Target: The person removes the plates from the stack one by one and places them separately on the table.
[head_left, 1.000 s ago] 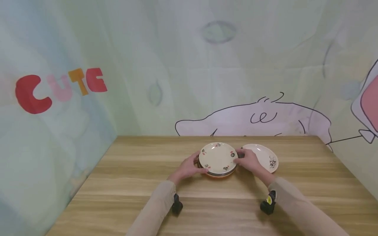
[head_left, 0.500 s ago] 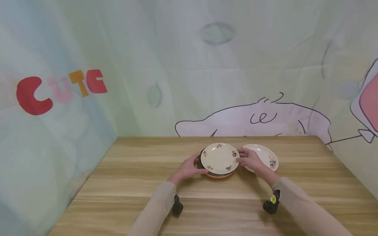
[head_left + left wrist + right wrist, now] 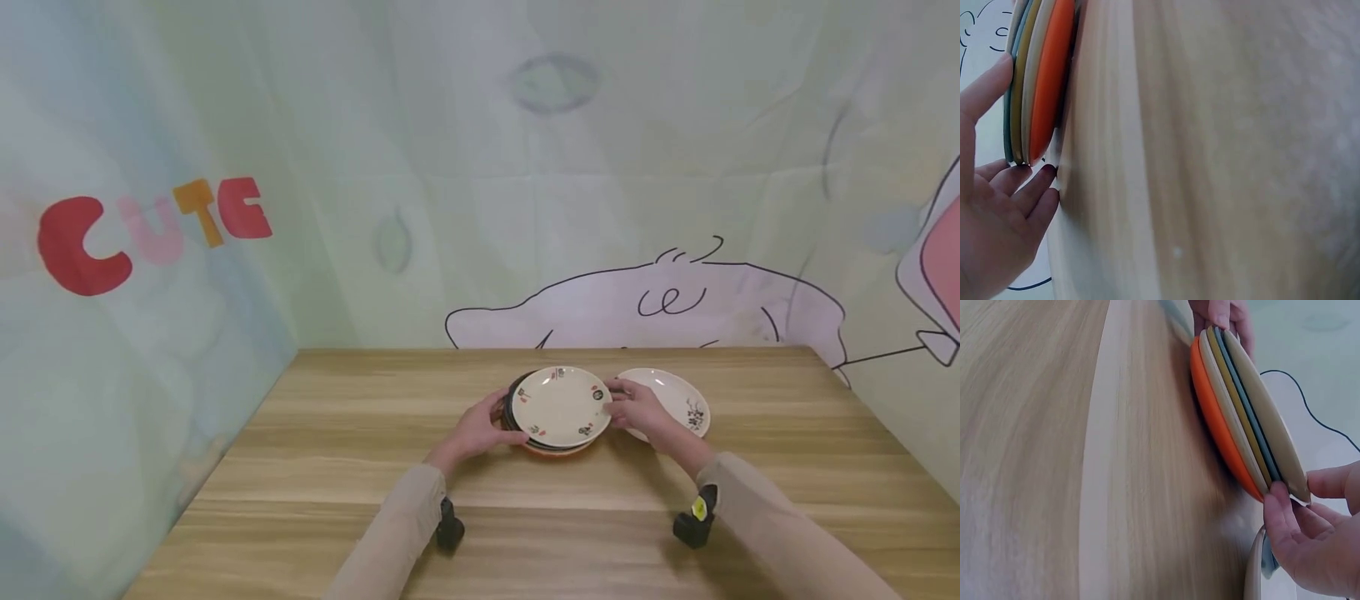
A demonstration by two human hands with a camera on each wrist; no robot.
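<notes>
A cream plate [image 3: 562, 406] with small printed motifs tops a stack of several plates on the table. My right hand [image 3: 647, 415] pinches this plate's right rim between thumb and fingers, and in the right wrist view the rim is slightly raised off the teal plate [image 3: 1244, 406] below. An orange plate [image 3: 1052, 81] forms the bottom of the stack, with cream and mustard ones between. My left hand [image 3: 474, 429] holds the stack's left side, thumb at the upper rims and fingers along the edge. The stack's far side is hidden.
To the right of the stack lies a white plate [image 3: 671, 392] with a dark floral print, partly covered by my right hand. The wood-grain table [image 3: 360, 483] meets a printed curtain [image 3: 420, 208] at its back edge. Both wrists carry small black cameras.
The top cream plate has shifted a little right across the stack, baring dark rims at the left. My right hand moved right with it; my left hand stayed nearly still.
</notes>
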